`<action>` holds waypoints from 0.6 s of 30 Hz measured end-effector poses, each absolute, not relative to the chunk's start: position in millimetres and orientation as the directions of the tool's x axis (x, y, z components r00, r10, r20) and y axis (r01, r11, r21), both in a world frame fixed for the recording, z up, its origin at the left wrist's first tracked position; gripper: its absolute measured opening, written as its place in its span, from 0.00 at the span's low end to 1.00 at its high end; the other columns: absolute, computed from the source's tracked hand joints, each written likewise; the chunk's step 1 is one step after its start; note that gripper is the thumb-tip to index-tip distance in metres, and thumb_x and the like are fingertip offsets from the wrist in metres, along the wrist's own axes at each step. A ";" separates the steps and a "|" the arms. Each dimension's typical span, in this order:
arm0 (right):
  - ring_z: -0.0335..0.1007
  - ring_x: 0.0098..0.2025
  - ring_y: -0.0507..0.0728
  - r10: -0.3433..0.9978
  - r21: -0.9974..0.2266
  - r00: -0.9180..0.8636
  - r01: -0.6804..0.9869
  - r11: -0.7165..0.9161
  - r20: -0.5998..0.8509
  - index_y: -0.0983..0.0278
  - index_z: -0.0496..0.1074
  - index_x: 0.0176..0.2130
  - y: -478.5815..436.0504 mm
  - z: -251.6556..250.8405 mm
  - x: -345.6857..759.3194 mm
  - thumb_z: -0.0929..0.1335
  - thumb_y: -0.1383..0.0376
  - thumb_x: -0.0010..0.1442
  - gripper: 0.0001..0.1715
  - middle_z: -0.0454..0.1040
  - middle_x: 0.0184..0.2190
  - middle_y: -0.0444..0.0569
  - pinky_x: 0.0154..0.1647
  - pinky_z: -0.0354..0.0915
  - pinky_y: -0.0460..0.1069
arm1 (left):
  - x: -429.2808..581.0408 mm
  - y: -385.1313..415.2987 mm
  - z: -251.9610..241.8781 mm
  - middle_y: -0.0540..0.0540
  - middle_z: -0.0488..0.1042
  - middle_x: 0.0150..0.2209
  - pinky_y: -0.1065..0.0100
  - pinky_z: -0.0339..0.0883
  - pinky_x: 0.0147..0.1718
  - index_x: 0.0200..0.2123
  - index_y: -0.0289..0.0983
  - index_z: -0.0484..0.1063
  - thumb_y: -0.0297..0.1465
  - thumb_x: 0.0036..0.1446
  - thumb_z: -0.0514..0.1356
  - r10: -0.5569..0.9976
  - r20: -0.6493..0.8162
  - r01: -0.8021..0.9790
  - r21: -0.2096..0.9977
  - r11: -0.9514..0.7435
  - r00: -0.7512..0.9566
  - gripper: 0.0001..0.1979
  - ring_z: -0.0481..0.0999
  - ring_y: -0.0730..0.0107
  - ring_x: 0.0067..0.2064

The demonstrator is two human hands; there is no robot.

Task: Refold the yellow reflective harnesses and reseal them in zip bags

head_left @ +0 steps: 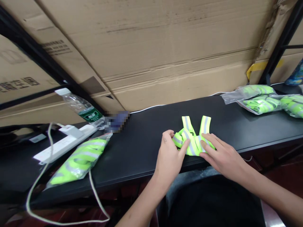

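A neon yellow-green reflective strap harness [193, 145] with silver stripes lies bunched at the front edge of the black table. Two of its strap ends point away from me, side by side. My left hand [170, 151] grips its left side, thumb over the folded straps and fingers curled behind. On the right side, my right hand [220, 151] holds the straps between thumb and fingers. A small dark buckle shows among the folds. The undersides of the straps are hidden.
A bagged harness [80, 160] lies left beside a white power strip [68, 142] with a cable looping over the edge. A plastic bottle [81, 107] leans behind it. Several bagged harnesses [262, 104] sit at right. Cardboard [165, 47] stands behind the black table [139, 148].
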State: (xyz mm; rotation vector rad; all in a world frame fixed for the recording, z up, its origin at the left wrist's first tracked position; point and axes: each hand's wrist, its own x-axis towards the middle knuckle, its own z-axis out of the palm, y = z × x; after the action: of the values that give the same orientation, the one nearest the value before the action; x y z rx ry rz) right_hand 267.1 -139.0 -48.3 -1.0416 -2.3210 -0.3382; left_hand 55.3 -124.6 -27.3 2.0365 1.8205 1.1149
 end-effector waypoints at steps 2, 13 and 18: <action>0.71 0.59 0.68 0.587 0.012 -0.543 0.740 0.673 0.600 0.69 0.71 0.54 -137.5 -49.9 267.9 0.64 0.62 0.70 0.17 0.73 0.56 0.64 0.61 0.70 0.63 | 56.9 -127.3 -31.1 0.41 0.75 0.44 0.54 0.76 0.41 0.48 0.40 0.64 0.41 0.61 0.64 0.885 0.463 0.788 0.560 -0.256 -0.042 0.18 0.80 0.52 0.45; 0.73 0.57 0.67 0.529 0.110 -0.591 0.723 0.682 0.609 0.73 0.73 0.50 -133.8 -49.2 270.3 0.64 0.63 0.70 0.17 0.75 0.54 0.65 0.60 0.71 0.62 | 55.6 -122.1 -36.4 0.29 0.72 0.60 0.51 0.70 0.61 0.58 0.30 0.64 0.27 0.71 0.48 0.766 0.542 0.775 0.294 -0.559 0.347 0.16 0.64 0.53 0.68; 0.72 0.58 0.67 0.531 0.119 -0.607 0.716 0.688 0.591 0.72 0.73 0.52 -133.1 -48.3 271.8 0.63 0.63 0.71 0.18 0.75 0.55 0.64 0.61 0.70 0.61 | 54.7 -120.8 -30.5 0.38 0.75 0.59 0.55 0.74 0.58 0.53 0.37 0.68 0.28 0.70 0.50 0.785 0.525 0.726 0.391 -0.565 0.328 0.12 0.69 0.56 0.65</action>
State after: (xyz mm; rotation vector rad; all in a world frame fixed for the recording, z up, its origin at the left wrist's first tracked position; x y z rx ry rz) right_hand 271.8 -133.1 -48.3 -0.9577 -2.3750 -0.4718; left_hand 54.7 -120.8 -30.5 2.4903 1.4204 1.0610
